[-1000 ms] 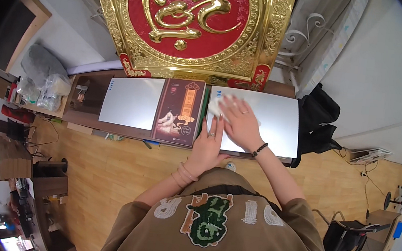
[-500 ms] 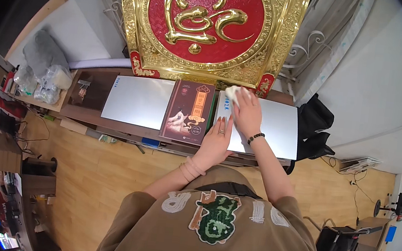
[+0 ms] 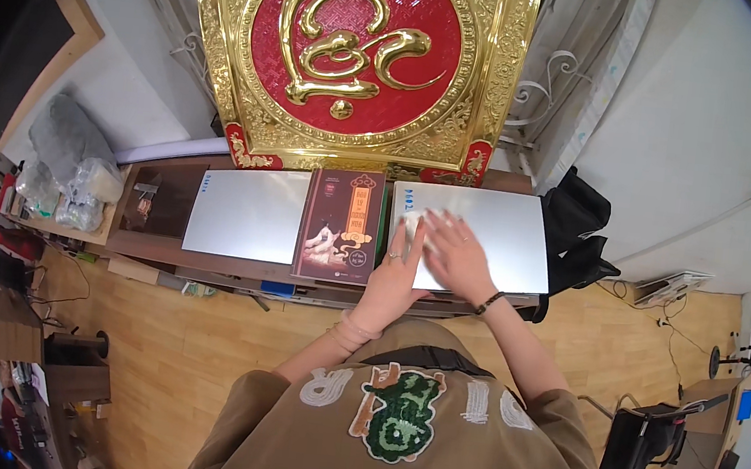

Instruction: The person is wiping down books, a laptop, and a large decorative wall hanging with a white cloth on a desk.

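Head view: a person's two hands meet side by side over a flat silver panel (image 3: 518, 242) on a tabletop (image 3: 164, 222), the right hand (image 3: 458, 258) palm down with fingers extended beside a white cloth (image 3: 412, 217), partly hidden at their tips. The left hand (image 3: 396, 276), fingers outstretched, rests at the panel's near left edge. Left of the hands lie a maroon book (image 3: 326, 224) and a second silver panel (image 3: 243, 215); beyond them stands a gold-framed red plaque (image 3: 354, 56); to their right sits black fabric (image 3: 568, 247).
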The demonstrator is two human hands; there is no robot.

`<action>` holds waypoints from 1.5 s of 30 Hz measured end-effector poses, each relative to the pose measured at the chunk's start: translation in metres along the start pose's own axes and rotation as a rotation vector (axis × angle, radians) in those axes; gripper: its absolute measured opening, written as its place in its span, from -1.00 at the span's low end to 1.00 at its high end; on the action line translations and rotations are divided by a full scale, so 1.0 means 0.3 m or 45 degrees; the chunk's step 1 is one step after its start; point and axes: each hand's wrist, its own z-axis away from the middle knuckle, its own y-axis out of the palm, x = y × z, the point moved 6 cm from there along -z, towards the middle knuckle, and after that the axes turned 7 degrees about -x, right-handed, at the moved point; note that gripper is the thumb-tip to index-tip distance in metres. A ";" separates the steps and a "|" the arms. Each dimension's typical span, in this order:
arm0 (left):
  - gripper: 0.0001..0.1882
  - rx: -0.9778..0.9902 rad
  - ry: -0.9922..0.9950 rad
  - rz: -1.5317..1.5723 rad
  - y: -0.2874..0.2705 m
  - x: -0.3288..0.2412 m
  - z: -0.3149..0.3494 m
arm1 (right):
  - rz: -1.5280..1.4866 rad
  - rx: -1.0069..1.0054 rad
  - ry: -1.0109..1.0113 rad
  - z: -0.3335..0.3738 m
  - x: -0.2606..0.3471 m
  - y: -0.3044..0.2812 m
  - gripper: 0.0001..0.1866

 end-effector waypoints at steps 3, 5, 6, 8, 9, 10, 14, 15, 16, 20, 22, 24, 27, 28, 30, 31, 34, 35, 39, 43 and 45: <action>0.23 0.024 0.044 -0.070 -0.034 -0.078 -0.023 | 0.183 -0.187 0.447 0.001 -0.185 -0.077 -0.48; 0.22 0.061 0.048 -0.062 -0.019 -0.074 -0.023 | 0.510 -0.434 0.547 0.026 -0.234 -0.087 -0.50; 0.21 0.032 0.052 -0.068 -0.021 -0.067 -0.021 | 0.445 -0.349 0.489 0.005 -0.189 -0.064 -0.50; 0.19 -0.019 0.081 -0.064 -0.015 -0.040 -0.013 | 0.058 -0.125 0.311 -0.004 -0.085 -0.014 -0.50; 0.19 -0.038 0.107 -0.051 -0.015 -0.032 -0.015 | 0.000 -0.101 0.054 0.004 -0.002 -0.015 -0.50; 0.19 0.008 0.076 -0.033 -0.005 -0.018 -0.017 | -0.058 -0.075 -0.203 0.020 0.068 -0.024 -0.50; 0.19 0.004 0.061 -0.040 -0.019 -0.039 -0.018 | -0.082 -0.162 0.258 0.046 -0.111 -0.067 -0.50; 0.19 0.004 0.069 -0.051 -0.019 -0.041 -0.019 | 0.104 -0.246 0.439 0.054 -0.177 -0.099 -0.49; 0.18 0.004 0.078 -0.062 -0.019 -0.043 -0.019 | 0.102 -0.246 0.441 0.063 -0.181 -0.091 -0.49; 0.18 0.043 0.049 -0.106 -0.004 -0.029 -0.017 | 0.173 -0.139 0.152 0.103 -0.078 -0.111 -0.50; 0.18 0.021 0.102 -0.139 -0.002 -0.025 -0.017 | -0.140 0.024 -0.097 0.132 -0.024 -0.141 -0.49; 0.18 0.002 0.161 -0.169 0.001 -0.045 -0.012 | 0.028 -0.150 0.176 0.165 -0.139 -0.177 -0.51; 0.17 0.010 0.149 -0.238 0.011 -0.057 -0.012 | 0.634 -0.498 0.737 0.234 -0.243 -0.226 -0.51; 0.19 0.030 0.165 -0.282 0.018 -0.065 -0.012 | 0.637 -0.460 0.716 0.255 -0.229 -0.212 -0.51; 0.21 0.049 0.174 -0.334 0.026 -0.033 -0.008 | 0.166 -0.169 0.317 0.241 -0.126 -0.181 -0.52; 0.20 0.044 0.184 -0.435 0.049 0.009 -0.003 | 0.007 -0.049 0.085 0.240 -0.063 -0.190 -0.53; 0.19 0.015 0.223 -0.604 0.080 0.040 -0.005 | 0.118 -0.197 0.305 0.276 -0.158 -0.239 -0.53; 0.17 -0.016 0.243 -0.678 0.081 0.034 -0.014 | 0.326 -0.311 0.467 0.294 -0.216 -0.264 -0.56; 0.12 -0.059 0.333 -0.731 0.088 0.017 -0.027 | 0.370 -0.504 0.614 0.339 -0.241 -0.270 -0.59; 0.12 0.046 0.390 -0.831 0.085 0.020 -0.023 | 0.324 -0.526 0.738 0.396 -0.234 -0.273 -0.53; 0.13 0.101 0.451 -0.931 0.086 -0.001 -0.014 | 0.487 -0.599 0.992 0.459 -0.299 -0.274 -0.49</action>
